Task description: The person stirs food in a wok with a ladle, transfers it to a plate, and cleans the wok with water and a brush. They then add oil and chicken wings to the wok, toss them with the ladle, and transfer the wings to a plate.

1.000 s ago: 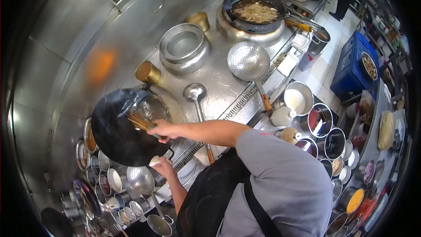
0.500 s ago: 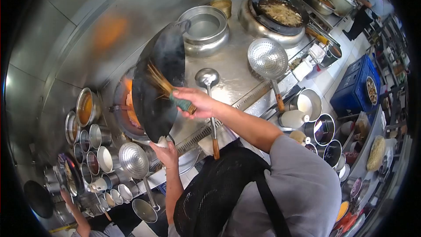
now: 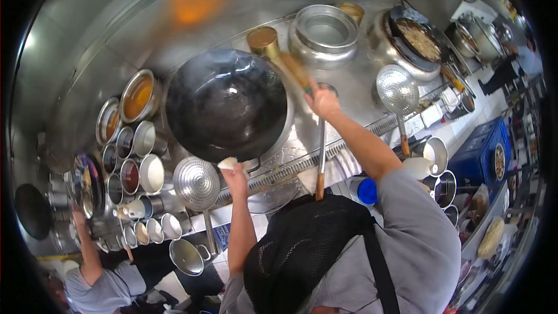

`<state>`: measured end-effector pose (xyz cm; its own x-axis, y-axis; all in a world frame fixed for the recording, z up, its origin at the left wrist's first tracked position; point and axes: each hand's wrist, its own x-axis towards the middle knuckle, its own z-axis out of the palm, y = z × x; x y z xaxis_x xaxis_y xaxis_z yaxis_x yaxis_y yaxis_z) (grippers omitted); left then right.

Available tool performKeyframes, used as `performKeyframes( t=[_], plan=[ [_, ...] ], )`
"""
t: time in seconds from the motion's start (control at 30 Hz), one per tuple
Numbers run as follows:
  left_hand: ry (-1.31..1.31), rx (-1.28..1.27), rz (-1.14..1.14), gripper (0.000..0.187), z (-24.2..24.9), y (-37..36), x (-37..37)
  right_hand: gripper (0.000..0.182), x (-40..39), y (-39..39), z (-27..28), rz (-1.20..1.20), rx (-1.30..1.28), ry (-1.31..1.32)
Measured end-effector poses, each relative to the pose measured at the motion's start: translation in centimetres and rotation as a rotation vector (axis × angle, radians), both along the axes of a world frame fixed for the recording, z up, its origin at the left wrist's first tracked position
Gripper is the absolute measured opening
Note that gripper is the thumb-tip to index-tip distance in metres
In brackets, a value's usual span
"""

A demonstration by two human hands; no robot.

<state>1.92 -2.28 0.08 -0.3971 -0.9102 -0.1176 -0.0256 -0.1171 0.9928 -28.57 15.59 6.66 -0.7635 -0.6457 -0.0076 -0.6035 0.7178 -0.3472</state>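
A dark, steaming wok (image 3: 224, 113) sits over the stove with its inside facing up. My left hand (image 3: 236, 179) is closed at the wok's near rim, gripping its handle through a folded white cloth (image 3: 228, 163). My right hand (image 3: 323, 103) is wrapped round a bamboo wok brush (image 3: 294, 71), its bristles blurred and pointing up and left, right of the wok. Behind that hand lies a ladle (image 3: 322, 160), with part of its bowl hidden. A brass-coloured can (image 3: 263, 40) stands by the wok's far right edge.
A round steel pot (image 3: 325, 43) and a pan of frying food (image 3: 421, 43) stand at the back right. Perforated strainers lie left (image 3: 196, 183) and right (image 3: 397, 89). Several seasoning containers (image 3: 152, 173) crowd the left. A co-worker (image 3: 107, 276) works at lower left.
The wok has come down from a steep tilt over the flames to rest upright on the stove. My right hand has moved the brush out of the wok to the right.
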Motion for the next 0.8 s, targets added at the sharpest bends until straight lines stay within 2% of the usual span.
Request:
performKeyframes(
  t=[0.03,0.07,0.1,0.2,0.27,0.3,0.33,0.43,0.47,0.53,0.57,0.63,0.73,0.8],
  plan=[
    [0.004,0.005,0.023,0.046,-0.1,-0.6,0.3,0.063,0.2,-0.6,0.1,-0.117,-0.165,0.001],
    [-0.005,0.184,-0.029,0.043,-0.3,-1.0,0.7,0.064,0.3,-1.2,0.1,-0.231,-0.329,-0.002],
    [-0.009,0.364,-0.079,0.039,-0.2,-1.3,1.0,0.065,2.2,-0.9,0.7,-0.225,-0.421,-0.009],
    [0.010,0.490,-0.126,0.038,-0.5,-1.4,1.0,0.071,11.0,2.1,-0.3,-0.205,-0.553,0.027],
    [-0.023,0.518,-0.225,0.038,-1.0,-2.1,1.1,0.074,17.0,5.0,-3.0,-0.266,-0.369,-0.053],
    [-0.026,0.524,-0.294,0.039,-1.5,-2.6,1.1,0.074,19.1,6.7,-5.3,-0.176,-0.342,0.013],
    [-0.011,0.525,-0.281,0.039,-1.0,-2.6,1.1,0.075,20.4,8.1,-6.3,-0.170,-0.132,-0.247],
    [-0.055,0.578,-0.246,0.037,0.1,-2.4,2.0,0.075,22.4,9.2,-7.7,-0.158,0.010,-0.316],
    [-0.025,0.609,-0.273,0.040,-0.4,-2.5,2.5,0.075,21.9,9.3,-8.0,-0.155,0.013,-0.311],
    [0.002,0.634,-0.316,0.043,0.1,-2.1,3.7,0.076,21.1,8.7,-7.8,-0.251,-0.150,-0.514],
    [0.023,0.695,-0.292,0.046,0.5,-1.8,4.1,0.076,21.1,8.4,-7.6,-0.267,-0.163,-0.504],
    [0.034,0.752,-0.309,0.050,0.7,-1.0,5.0,0.076,21.6,8.6,-7.4,-0.194,-0.050,-0.347],
    [0.146,0.741,-0.308,0.049,-0.9,-1.2,8.0,0.075,20.6,8.9,-8.1,-0.194,0.079,-0.433],
    [0.144,0.666,-0.283,0.044,-1.0,-1.5,10.8,0.073,20.3,7.4,-5.1,-0.155,0.201,-0.557]
  ],
)
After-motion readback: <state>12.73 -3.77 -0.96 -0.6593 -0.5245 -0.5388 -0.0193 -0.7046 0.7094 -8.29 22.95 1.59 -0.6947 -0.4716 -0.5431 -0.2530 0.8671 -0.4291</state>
